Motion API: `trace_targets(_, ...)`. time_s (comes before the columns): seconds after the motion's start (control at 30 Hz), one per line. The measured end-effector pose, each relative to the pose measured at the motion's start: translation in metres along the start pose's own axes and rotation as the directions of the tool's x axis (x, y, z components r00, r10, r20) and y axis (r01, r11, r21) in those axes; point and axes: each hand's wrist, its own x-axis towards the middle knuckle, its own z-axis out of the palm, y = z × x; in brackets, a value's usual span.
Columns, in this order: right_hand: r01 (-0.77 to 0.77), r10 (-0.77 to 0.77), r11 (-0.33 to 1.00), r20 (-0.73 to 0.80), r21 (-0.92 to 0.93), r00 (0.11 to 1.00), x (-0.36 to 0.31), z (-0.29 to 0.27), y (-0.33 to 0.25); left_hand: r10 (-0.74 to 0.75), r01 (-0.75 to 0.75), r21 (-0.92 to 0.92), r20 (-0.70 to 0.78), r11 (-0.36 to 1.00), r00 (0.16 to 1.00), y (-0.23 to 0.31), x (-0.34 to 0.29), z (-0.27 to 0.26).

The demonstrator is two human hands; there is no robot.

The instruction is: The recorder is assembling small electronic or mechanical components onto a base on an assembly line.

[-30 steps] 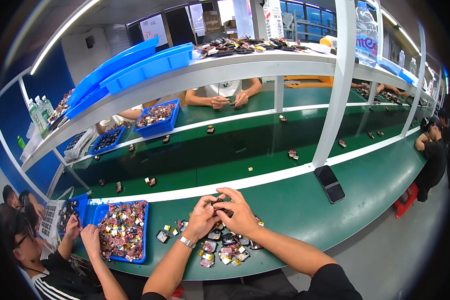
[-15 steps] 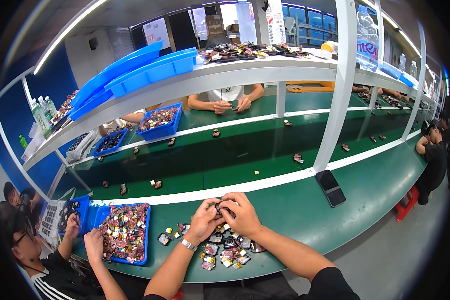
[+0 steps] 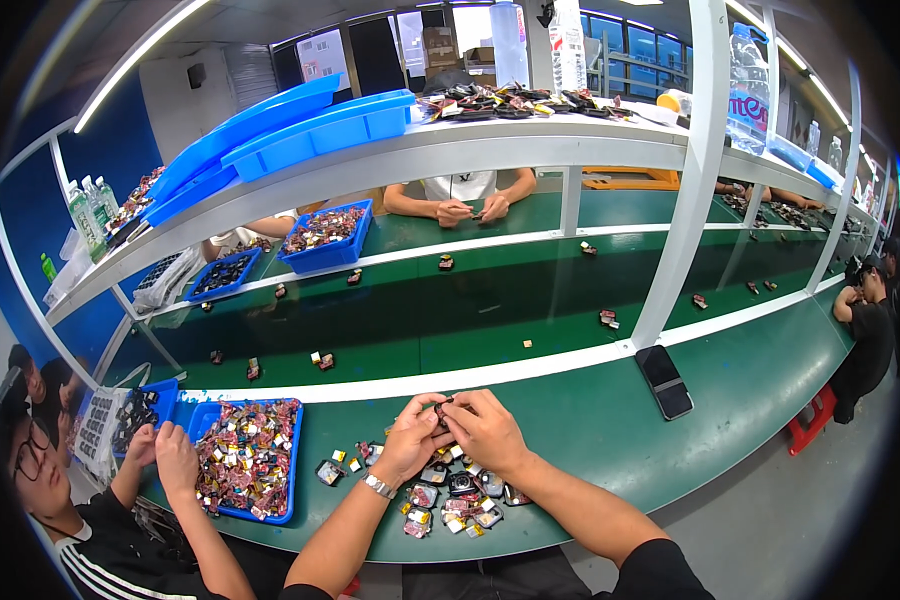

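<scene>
My left hand (image 3: 410,440) and my right hand (image 3: 488,432) meet over the near edge of the green table. Their fingers close around a small dark piece (image 3: 444,411), mostly covered by the fingertips. Under and beside my hands lies a loose pile of small electronic modules (image 3: 460,510), with black housings, reddish parts and white-and-yellow blocks. One module (image 3: 330,471) rests apart, left of my left wrist.
At left stands a blue tray (image 3: 295,480) heaped with similar parts, beside a co-worker's hands (image 3: 170,452). A phone (image 3: 663,382) lies right by the white post (image 3: 682,190). Beyond the white rail, a green belt (image 3: 420,350) carries scattered modules. A shelf (image 3: 530,150) spans overhead.
The view has shifted slightly, and the belt's modules appear a little farther right. My hands keep hold of the dark piece. The co-worker's hands at left have come closer together.
</scene>
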Motion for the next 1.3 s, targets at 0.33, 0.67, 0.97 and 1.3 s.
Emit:
trace_targets(0.33,-0.086,0.086,0.996,-0.015,-0.022,0.996,-0.005,0.009,-0.001,-0.020,0.022,0.050,-0.031,0.999,0.999,-0.001,-0.001,0.002)
trace_targets(0.67,-0.367,0.354,0.842,0.109,0.395,0.929,-0.002,0.003,0.001,0.150,-0.070,0.428,-0.156,0.901,0.976,-0.007,0.005,0.002)
trace_targets(0.97,-0.533,0.504,0.652,0.217,0.540,0.836,-0.005,0.025,0.023,0.373,-0.245,0.687,-0.041,0.684,0.927,-0.009,0.001,-0.007)
trace_targets(1.3,-0.783,0.776,0.619,0.109,0.058,0.621,0.047,0.037,0.183,0.650,-0.239,0.958,0.079,0.161,0.756,0.021,-0.004,-0.006)
